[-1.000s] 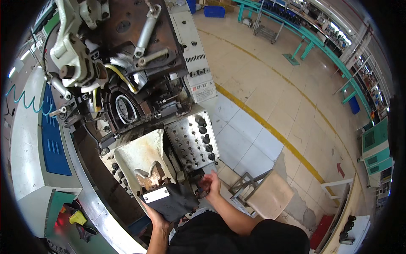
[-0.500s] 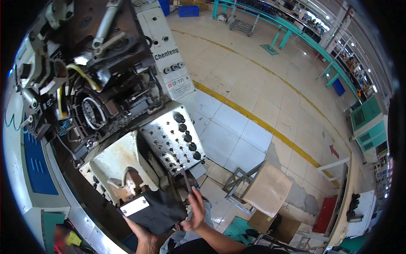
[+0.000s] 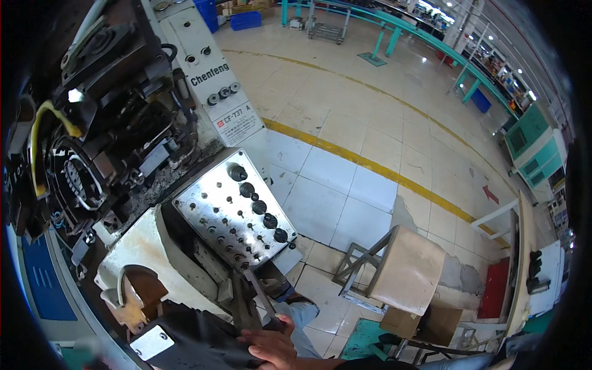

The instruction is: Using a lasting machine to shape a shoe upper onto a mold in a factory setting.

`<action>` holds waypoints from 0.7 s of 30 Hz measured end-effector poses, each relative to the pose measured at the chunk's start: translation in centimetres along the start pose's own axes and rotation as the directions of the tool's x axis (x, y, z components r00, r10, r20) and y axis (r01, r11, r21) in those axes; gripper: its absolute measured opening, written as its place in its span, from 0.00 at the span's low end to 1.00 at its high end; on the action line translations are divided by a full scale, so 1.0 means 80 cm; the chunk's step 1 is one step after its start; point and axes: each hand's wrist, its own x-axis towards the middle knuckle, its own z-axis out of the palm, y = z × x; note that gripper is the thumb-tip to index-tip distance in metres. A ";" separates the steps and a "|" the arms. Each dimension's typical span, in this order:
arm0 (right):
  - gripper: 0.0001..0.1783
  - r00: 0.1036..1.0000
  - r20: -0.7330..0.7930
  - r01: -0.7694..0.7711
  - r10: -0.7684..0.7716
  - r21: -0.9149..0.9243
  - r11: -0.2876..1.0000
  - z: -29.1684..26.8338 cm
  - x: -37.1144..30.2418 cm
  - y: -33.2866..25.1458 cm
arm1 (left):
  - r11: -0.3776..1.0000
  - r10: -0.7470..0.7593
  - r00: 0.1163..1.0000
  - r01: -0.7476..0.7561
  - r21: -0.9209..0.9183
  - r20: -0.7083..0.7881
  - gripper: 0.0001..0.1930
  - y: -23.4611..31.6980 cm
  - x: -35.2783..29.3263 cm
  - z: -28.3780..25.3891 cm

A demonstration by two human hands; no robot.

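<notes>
A black, leather-like piece [image 3: 200, 333] with a silvery-white plate [image 3: 152, 342] fixed by two screws lies low in the view, in front of the machine. My right hand [image 3: 271, 346] is at its right side, fingers curled and closed round a thin, flat metal tool [image 3: 262, 293]. The tool points up toward the lower corner of the control panel [image 3: 216, 203]. My left hand does not show; the black piece and the lower edge cover where it was. Just beyond the black piece is the machine's cream-coloured cover [image 3: 145, 246] with a worn, rusty opening.
Machine parts, hoses and a yellow tube [image 3: 37, 148] fill the left. The panel carries black knobs and several small switches. A stool [image 3: 407, 271] with a tan seat stands right, near an open cardboard box [image 3: 438, 324]. A yellow line [image 3: 370, 163] crosses the tiled floor.
The view has shifted toward the machine. The black piece and my right hand now sit lower; the right fingers, spread before, have curled in. My left hand has gone out of sight.
</notes>
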 end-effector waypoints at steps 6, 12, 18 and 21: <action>0.37 0.990 0.096 -0.092 0.100 -0.080 0.992 -0.013 -0.001 0.001 | 0.999 0.039 0.995 -0.040 0.002 0.088 0.38 0.009 0.004 0.012; 0.20 0.756 0.608 -0.210 0.241 -0.124 0.970 -0.092 0.115 0.073 | 0.999 0.030 0.974 -0.034 0.013 0.227 0.39 0.019 -0.010 0.026; 0.12 0.603 0.797 0.081 -0.014 -0.044 0.996 -0.062 0.161 0.111 | 0.982 0.131 0.973 -0.154 0.111 0.190 0.42 0.019 -0.032 0.043; 0.11 0.674 0.721 -0.269 0.160 0.038 0.962 -0.059 0.128 0.120 | 0.979 0.113 0.943 -0.051 -0.199 0.312 0.37 -0.010 0.012 -0.013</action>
